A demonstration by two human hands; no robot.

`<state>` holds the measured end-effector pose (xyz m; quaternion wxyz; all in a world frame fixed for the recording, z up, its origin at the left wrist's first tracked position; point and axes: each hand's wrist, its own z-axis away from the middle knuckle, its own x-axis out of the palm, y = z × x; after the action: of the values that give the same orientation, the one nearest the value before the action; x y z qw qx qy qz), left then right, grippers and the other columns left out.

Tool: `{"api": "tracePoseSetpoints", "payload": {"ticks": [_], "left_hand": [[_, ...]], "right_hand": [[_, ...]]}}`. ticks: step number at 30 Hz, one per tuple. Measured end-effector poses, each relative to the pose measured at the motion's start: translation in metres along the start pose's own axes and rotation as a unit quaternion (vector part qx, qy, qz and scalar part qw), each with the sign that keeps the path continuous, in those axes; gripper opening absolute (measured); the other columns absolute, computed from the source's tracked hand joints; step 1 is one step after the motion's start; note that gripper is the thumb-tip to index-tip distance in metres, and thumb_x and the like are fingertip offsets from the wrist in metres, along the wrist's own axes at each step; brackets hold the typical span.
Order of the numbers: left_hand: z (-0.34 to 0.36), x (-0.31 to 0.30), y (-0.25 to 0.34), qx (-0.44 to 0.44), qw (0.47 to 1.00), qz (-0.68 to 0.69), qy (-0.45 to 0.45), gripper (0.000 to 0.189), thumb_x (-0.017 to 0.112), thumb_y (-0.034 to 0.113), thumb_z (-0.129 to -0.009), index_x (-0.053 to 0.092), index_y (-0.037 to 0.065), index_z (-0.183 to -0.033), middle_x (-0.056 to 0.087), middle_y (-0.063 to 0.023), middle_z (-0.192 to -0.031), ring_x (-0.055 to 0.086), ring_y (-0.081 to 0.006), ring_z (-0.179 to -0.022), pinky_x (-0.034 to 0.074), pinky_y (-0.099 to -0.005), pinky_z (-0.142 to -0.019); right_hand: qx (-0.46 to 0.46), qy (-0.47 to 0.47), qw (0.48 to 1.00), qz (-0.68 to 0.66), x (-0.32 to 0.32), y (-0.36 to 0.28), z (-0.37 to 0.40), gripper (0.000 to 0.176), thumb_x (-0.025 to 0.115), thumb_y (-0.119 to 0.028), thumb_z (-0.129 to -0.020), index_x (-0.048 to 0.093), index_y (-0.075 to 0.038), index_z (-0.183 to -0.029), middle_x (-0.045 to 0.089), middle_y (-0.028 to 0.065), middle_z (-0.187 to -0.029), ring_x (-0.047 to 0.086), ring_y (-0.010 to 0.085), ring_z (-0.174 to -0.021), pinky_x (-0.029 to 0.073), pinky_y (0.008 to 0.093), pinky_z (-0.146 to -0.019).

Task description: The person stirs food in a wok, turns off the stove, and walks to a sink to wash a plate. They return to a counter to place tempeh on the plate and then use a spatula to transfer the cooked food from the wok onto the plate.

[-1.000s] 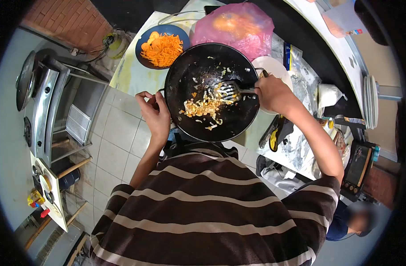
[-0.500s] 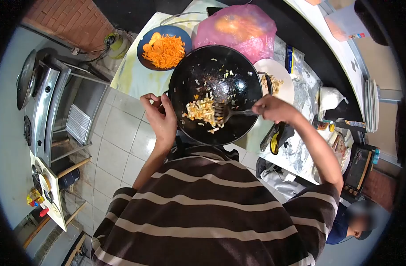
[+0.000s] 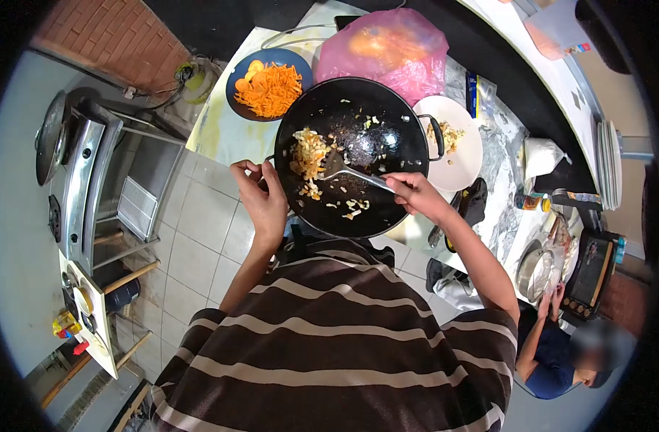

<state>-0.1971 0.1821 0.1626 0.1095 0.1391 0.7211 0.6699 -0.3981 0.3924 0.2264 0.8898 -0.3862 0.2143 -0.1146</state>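
At the centre of the head view, a black wok point(image 3: 387, 137) sits on a pale surface point(image 3: 221, 126). The right hand point(image 3: 414, 193) is clenched on the handle of a metal spatula point(image 3: 337, 167), whose blade rests against a heap of chopped food point(image 3: 308, 153) by the pan's left wall. The left hand point(image 3: 261, 194) grasps the wok's left side handle. A blue plate point(image 3: 236, 73) of shredded carrot point(image 3: 272, 88) lies to the upper left, a pink bag point(image 3: 387, 43) above and a white plate point(image 3: 468, 162) to the right.
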Motion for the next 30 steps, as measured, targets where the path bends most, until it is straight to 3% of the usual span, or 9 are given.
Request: {"api": "tracePoseSetpoints", "payload": {"ticks": [7,12,15,20,23,30], "left_hand": [[-0.005,-0.009,-0.013,0.014,0.999,-0.035,-0.036,0.019,0.049,0.014,-0.101,0.033,0.004,-0.101,0.055,-0.009,-0.073,0.047,-0.0107,-0.067,0.039,-0.0277,-0.059],[-0.007,-0.012,-0.014,0.012,0.998,0.004,-0.068,0.015,0.048,0.013,-0.102,0.034,0.006,-0.102,0.047,-0.0014,-0.071,0.036,-0.0062,-0.063,0.029,-0.0241,-0.054],[-0.007,-0.014,-0.014,-0.004,0.997,0.018,-0.078,0.016,0.048,0.013,-0.102,0.034,0.006,-0.102,0.047,-0.0018,-0.071,0.037,-0.0066,-0.063,0.03,-0.0236,-0.054],[-0.008,-0.011,-0.012,0.017,0.997,-0.016,-0.07,0.016,0.048,0.014,-0.102,0.034,0.005,-0.102,0.047,-0.0018,-0.071,0.037,-0.0065,-0.062,0.03,-0.0231,-0.053],[-0.006,-0.012,-0.01,0.018,0.997,-0.019,-0.071,0.016,0.048,0.015,-0.103,0.035,0.006,-0.103,0.042,-0.0003,-0.072,0.038,-0.007,-0.063,0.03,-0.0239,-0.053],[-0.008,-0.01,-0.01,0.037,0.997,-0.026,-0.069,0.017,0.047,0.014,-0.103,0.033,0.005,-0.101,0.045,-0.0021,-0.07,0.038,-0.0081,-0.062,0.031,-0.0239,-0.053]], "right_hand": [[0.002,0.015,1.0,0.008,-0.028,-0.002,0.035,0.034,0.054,-0.032,-0.1,0.064,-0.008,-0.123,0.046,-0.0045,-0.061,0.033,0.0026,-0.044,0.027,0.0213,-0.041],[0.035,0.055,0.997,-0.043,-0.048,-0.011,0.072,0.031,0.057,-0.03,-0.099,0.066,-0.008,-0.119,0.041,-0.0066,-0.059,0.03,0.0016,-0.045,0.022,0.0204,-0.04],[0.041,0.093,0.994,-0.031,-0.058,-0.016,0.093,0.032,0.056,-0.028,-0.1,0.064,-0.006,-0.122,0.045,-0.0053,-0.063,0.028,0.0024,-0.046,0.022,0.0216,-0.04],[0.017,0.096,0.991,-0.088,-0.083,-0.012,0.117,0.024,0.057,-0.026,-0.1,0.065,-0.006,-0.109,0.037,-0.0081,-0.057,0.026,0.001,-0.045,0.02,0.021,-0.039],[0.022,0.121,0.988,-0.093,-0.094,-0.017,0.13,0.031,0.057,-0.029,-0.1,0.065,-0.003,-0.115,0.035,-0.0082,-0.058,0.028,0.001,-0.046,0.019,0.02,-0.038],[0.023,0.166,0.985,-0.051,-0.117,-0.023,0.145,0.03,0.06,-0.027,-0.098,0.065,-0.003,-0.114,0.04,-0.0086,-0.064,0.032,0.0011,-0.05,0.02,0.0184,-0.037]]}}
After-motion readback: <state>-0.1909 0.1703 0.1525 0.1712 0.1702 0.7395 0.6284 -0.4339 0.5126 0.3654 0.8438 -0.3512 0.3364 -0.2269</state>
